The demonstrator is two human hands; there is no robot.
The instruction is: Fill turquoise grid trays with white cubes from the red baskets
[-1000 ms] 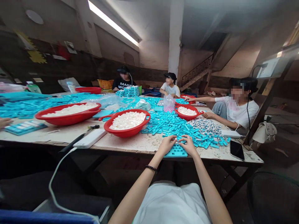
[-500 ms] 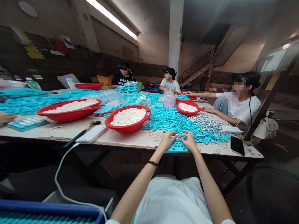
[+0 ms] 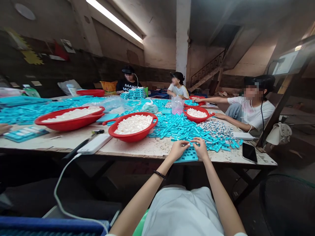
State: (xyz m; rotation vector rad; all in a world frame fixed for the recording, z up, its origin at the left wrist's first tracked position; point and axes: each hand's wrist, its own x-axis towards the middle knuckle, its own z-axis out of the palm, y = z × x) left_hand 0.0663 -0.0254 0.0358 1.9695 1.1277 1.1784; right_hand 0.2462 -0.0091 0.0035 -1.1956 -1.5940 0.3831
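Observation:
At the table's front edge lies a light-blue slotted tray [image 3: 187,156], its rows of holes facing up. My left hand [image 3: 178,149] reaches over its far left part with thumb and fingers pinched together. My right hand [image 3: 201,148] is curled in a pinch over the far right part, close to the left fingertips. What the fingertips grip is too small and covered to make out. Just beyond my hands spreads a heap of blue plastic pieces [image 3: 176,126], and right of it a pile of small white-and-dark pieces [image 3: 216,128].
A red basin [image 3: 133,136] of white pieces stands left of my hands, with another red basin [image 3: 71,123] farther left. A white power bank [image 3: 94,144] with a cable and a phone [image 3: 249,153] lie near the edge. Co-workers sit around the table.
My view has shifted slightly. Both hands stay over the tray's far part, with the fingertips drawn a little lower and closer together.

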